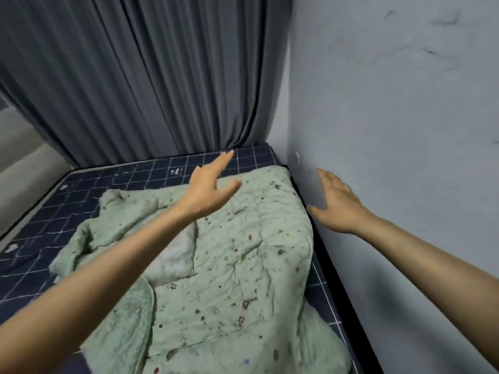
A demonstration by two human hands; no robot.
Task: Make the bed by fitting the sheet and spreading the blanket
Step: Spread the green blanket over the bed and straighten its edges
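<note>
A pale green quilted blanket (237, 265) with small coloured prints lies rumpled and partly folded on the bed, along its right side. Under it is a dark navy sheet (81, 211) with a white grid pattern, showing at the left, the far end and in a strip on the right. My left hand (210, 184) hovers with straight fingers above the blanket's far edge and holds nothing. My right hand (337, 203) is stretched out with spread fingers beside the blanket's far right corner, close to the wall, and is empty too.
A white wall (391, 130) runs close along the bed's right side. Grey curtains (148, 76) hang behind the far end. A light grey padded surface (24, 163) stands at the left beyond the bed's edge.
</note>
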